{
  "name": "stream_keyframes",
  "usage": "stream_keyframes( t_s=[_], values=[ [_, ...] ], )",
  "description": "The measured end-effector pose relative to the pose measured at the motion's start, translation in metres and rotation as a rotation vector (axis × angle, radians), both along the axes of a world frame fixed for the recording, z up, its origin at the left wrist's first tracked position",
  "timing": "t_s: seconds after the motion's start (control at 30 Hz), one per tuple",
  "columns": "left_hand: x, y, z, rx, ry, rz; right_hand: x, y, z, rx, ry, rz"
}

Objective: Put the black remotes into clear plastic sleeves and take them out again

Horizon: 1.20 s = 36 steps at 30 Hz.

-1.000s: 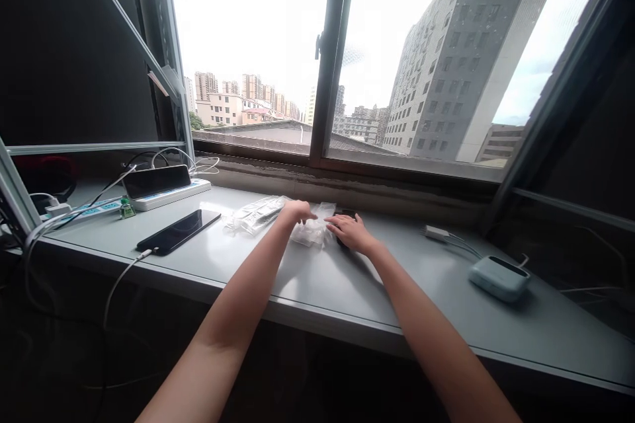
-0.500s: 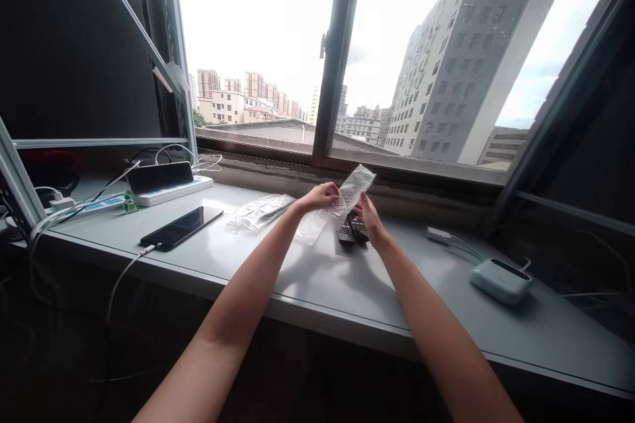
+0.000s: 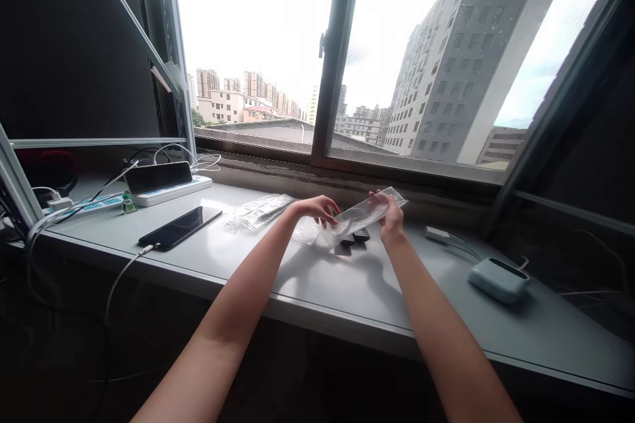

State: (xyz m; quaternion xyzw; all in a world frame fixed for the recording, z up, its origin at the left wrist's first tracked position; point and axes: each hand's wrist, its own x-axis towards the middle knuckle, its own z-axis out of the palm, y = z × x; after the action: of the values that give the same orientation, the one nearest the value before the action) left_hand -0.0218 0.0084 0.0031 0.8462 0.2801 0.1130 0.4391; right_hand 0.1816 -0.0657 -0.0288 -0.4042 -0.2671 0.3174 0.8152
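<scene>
Glaring daylight through the window [image 3: 258,33] casts soft shadows on the sill [image 3: 317,284] below the fingers [image 3: 325,208]; fisheye distortion bends the frame's edges.

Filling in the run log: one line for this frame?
left hand: open, beside bag | right hand: pinching clear plastic bag | beneath bag: two black remote controls

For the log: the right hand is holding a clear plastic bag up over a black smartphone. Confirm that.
No: the head view shows the right hand holding the clear plastic bag up over two black remote controls, not a smartphone. The smartphone lies farther left.
</scene>
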Motion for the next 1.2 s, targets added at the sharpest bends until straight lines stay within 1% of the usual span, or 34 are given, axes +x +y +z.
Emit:
stream_keyframes(
  t_s=[0.13,0.27,0.37,0.53,0.63,0.73,0.8,0.9,0.93,1.0,1.1,1.2],
  values=[
    [-0.003,-0.001,0.002,0.026,0.07,-0.044,0.007,0.002,-0.001,0.019,0.004,-0.039],
    [-0.006,0.0,0.004,0.036,0.101,-0.017,0.014,0.004,-0.003,0.01,0.017,-0.094],
    [-0.008,0.002,0.004,0.033,0.142,-0.009,0.018,0.006,-0.005,0.018,0.027,-0.098],
    [-0.011,0.002,0.003,-0.003,0.197,-0.025,0.021,0.007,-0.008,-0.027,-0.043,-0.089],
    [-0.005,0.002,0.0,-0.015,0.113,-0.012,0.013,0.005,-0.004,-0.02,-0.083,-0.024],
    [0.006,0.001,-0.004,0.08,-0.114,0.014,-0.007,0.0,0.002,0.01,-0.163,0.1],
    [0.014,0.001,-0.006,0.113,-0.273,0.01,-0.022,-0.004,0.006,0.019,-0.244,0.195],
    [0.018,0.001,-0.006,0.062,-0.396,0.006,-0.037,-0.009,0.009,0.028,-0.406,0.295],
    [0.017,0.002,-0.006,0.045,-0.404,0.015,-0.038,-0.01,0.009,0.032,-0.459,0.293],
    [0.014,0.002,-0.005,0.027,-0.39,0.038,-0.036,-0.01,0.007,0.032,-0.529,0.232],
    [0.009,0.003,-0.004,0.012,-0.354,0.055,-0.028,-0.006,0.003,-0.035,-0.542,0.109],
    [0.009,0.005,-0.006,0.02,-0.34,0.085,-0.025,-0.003,0.001,-0.111,-0.552,0.074]
  ],
)
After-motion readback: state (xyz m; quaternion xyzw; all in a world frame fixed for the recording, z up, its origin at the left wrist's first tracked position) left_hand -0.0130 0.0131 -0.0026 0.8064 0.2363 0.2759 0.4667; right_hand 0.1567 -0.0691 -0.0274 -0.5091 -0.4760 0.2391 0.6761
